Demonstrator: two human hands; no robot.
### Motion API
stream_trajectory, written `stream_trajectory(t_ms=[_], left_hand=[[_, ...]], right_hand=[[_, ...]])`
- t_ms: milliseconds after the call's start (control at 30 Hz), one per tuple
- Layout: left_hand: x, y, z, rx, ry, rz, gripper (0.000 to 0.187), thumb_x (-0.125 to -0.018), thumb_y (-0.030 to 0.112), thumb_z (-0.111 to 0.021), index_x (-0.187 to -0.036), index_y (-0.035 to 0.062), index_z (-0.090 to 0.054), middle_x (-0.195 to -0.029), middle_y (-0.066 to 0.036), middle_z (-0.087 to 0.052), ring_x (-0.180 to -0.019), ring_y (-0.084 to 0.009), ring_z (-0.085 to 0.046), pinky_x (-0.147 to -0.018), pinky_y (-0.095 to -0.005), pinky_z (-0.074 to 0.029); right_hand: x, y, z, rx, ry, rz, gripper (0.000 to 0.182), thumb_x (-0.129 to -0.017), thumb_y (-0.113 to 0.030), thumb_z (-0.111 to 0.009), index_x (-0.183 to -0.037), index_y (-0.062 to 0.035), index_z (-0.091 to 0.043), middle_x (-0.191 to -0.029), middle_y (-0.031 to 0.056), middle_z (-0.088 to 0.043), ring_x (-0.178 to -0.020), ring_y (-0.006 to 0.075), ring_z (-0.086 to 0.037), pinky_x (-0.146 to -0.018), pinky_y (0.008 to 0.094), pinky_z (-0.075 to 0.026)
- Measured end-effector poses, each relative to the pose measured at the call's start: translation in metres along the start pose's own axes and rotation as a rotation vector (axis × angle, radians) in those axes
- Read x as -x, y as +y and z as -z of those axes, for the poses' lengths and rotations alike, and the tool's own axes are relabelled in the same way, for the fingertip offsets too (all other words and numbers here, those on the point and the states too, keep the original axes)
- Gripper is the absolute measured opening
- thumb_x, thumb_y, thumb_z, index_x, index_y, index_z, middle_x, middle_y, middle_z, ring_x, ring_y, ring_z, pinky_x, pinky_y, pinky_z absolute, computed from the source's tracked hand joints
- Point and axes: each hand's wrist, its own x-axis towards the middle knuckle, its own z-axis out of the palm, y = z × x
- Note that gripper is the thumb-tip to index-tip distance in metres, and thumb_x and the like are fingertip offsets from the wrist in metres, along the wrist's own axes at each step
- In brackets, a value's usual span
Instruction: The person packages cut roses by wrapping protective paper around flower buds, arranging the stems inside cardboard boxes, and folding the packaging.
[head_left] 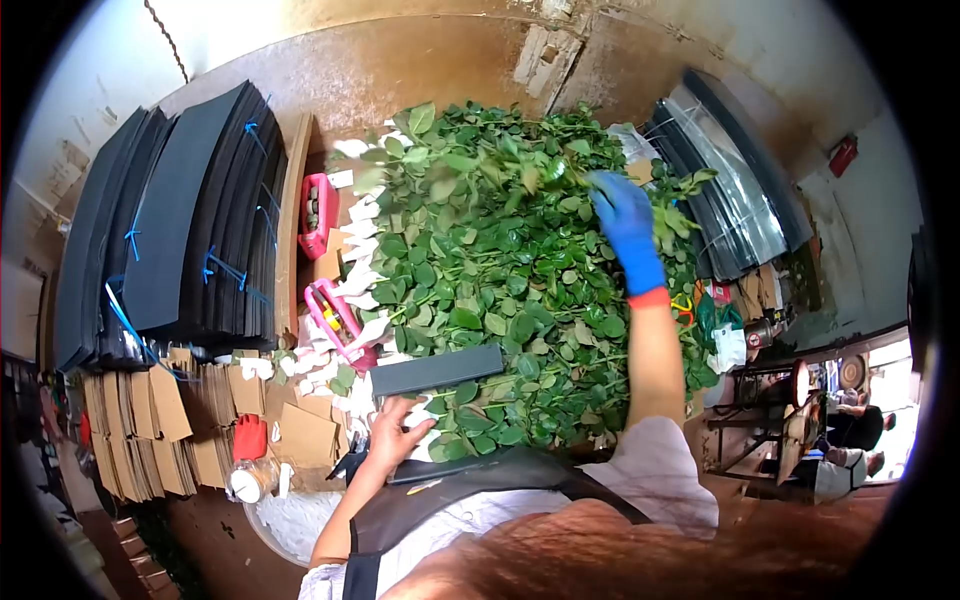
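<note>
A broad heap of leafy green stems lies before me, with white wrapped tips along its left side. My right hand, in a blue glove, is at the heap's upper right. Its fingers are closed around a leafy stem, blurred by motion, that reaches left across the top of the heap. My bare left hand is low at the heap's left corner, fingers apart and thumb out, beside white wrapped tips. Just above it a dark grey bar rests on the leaves.
Tall stacks of black sheets tied with blue string stand left, above brown cardboard pieces. Two pink holders sit beside a wooden board. More dark sheets lean at right. Another person is at far right.
</note>
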Motion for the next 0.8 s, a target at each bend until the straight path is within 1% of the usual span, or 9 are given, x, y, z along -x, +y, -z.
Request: stream_trajectory(t_ms=[167,200,267,467,533,600,667,733,800], left_hand=[[0.000,-0.016,-0.004,-0.047,0.014,-0.029,0.058,-0.078,0.027,-0.086,-0.126,0.0061,-0.062,-0.112,-0.015,-0.063,-0.102,-0.0307,-0.064,-0.083,-0.0379,-0.056],[0.003,-0.020,-0.003,-0.026,-0.073,0.171,0.056,-0.078,0.029,-0.084,-0.123,0.0050,-0.062,-0.111,-0.016,-0.062,-0.104,-0.0327,-0.062,-0.085,-0.0390,-0.053],[-0.001,-0.036,-0.005,-0.129,-0.008,-0.114,0.055,-0.077,0.030,-0.082,-0.121,0.0045,-0.061,-0.111,-0.017,-0.061,-0.106,-0.0353,-0.060,-0.088,-0.0414,-0.050],[-0.003,-0.031,-0.006,-0.215,0.002,-0.077,0.055,-0.073,0.017,-0.080,-0.123,0.0069,-0.058,-0.109,-0.014,-0.060,-0.100,-0.0331,-0.063,-0.086,-0.0370,-0.053],[-0.003,-0.024,-0.003,-0.121,-0.006,-0.103,0.061,-0.068,0.012,-0.082,-0.123,0.0072,-0.057,-0.110,-0.014,-0.058,-0.101,-0.0339,-0.062,-0.086,-0.0384,-0.053],[-0.002,-0.024,-0.005,-0.176,-0.003,-0.093,0.070,-0.063,0.006,-0.085,-0.127,0.0074,-0.057,-0.112,-0.014,-0.057,-0.104,-0.0349,-0.061,-0.087,-0.0398,-0.054],[-0.003,-0.026,-0.006,-0.165,0.006,-0.134,0.060,-0.069,0.018,-0.082,-0.123,0.0082,-0.059,-0.113,-0.014,-0.059,-0.106,-0.0355,-0.060,-0.089,-0.0428,-0.050],[-0.003,-0.019,-0.004,-0.142,0.007,-0.135,0.061,-0.069,0.019,-0.083,-0.124,0.0075,-0.059,-0.114,-0.015,-0.059,-0.106,-0.0367,-0.059,-0.089,-0.0434,-0.050],[-0.004,-0.031,-0.010,-0.199,0.086,-0.191,0.054,-0.072,0.016,-0.080,-0.120,0.0052,-0.059,-0.105,-0.015,-0.057,-0.101,-0.0371,-0.060,-0.086,-0.0413,-0.051]], right_hand=[[0.094,-0.026,0.095,-0.443,-0.462,-0.323,0.028,-0.092,-0.018,-0.066,-0.119,-0.0120,-0.071,-0.117,0.0127,-0.071,-0.109,0.0290,-0.067,-0.095,0.0377,-0.051],[0.117,-0.027,0.101,-0.487,-0.544,-0.376,0.028,-0.092,-0.018,-0.066,-0.119,-0.0119,-0.072,-0.116,0.0129,-0.071,-0.109,0.0275,-0.067,-0.094,0.0372,-0.051],[0.171,-0.019,0.091,-0.407,-0.676,-0.348,0.027,-0.091,-0.019,-0.067,-0.117,-0.0131,-0.072,-0.115,0.0124,-0.071,-0.107,0.0301,-0.067,-0.095,0.0387,-0.051],[0.222,-0.054,0.074,0.639,-0.913,-0.267,0.061,-0.082,-0.017,-0.071,-0.140,-0.0204,-0.055,-0.145,0.0154,-0.050,-0.129,0.0358,-0.050,-0.106,0.0473,-0.043],[0.183,-0.113,0.080,0.457,-0.550,-0.040,0.058,-0.083,-0.011,-0.070,-0.139,-0.0154,-0.056,-0.135,0.0142,-0.061,-0.120,0.0313,-0.059,-0.100,0.0436,-0.048],[0.154,-0.182,0.063,-0.126,-0.385,0.128,0.060,-0.086,-0.011,-0.070,-0.143,-0.0142,-0.053,-0.115,0.0154,-0.071,-0.102,0.0322,-0.068,-0.092,0.0421,-0.053],[0.157,-0.237,0.030,-0.586,-0.737,0.005,0.060,-0.088,-0.020,-0.070,-0.146,-0.0154,-0.052,-0.090,0.0130,-0.073,-0.081,0.0337,-0.069,-0.077,0.0437,-0.055],[0.168,-0.274,-0.017,-0.242,-0.837,0.226,0.050,-0.090,-0.030,-0.067,-0.137,-0.0175,-0.058,-0.081,0.0120,-0.071,-0.074,0.0338,-0.068,-0.067,0.0466,-0.053],[0.180,-0.269,-0.066,-0.018,-0.986,0.178,0.035,-0.092,-0.035,-0.062,-0.121,-0.0152,-0.065,-0.085,0.0146,-0.072,-0.078,0.0344,-0.070,-0.068,0.0478,-0.053]])
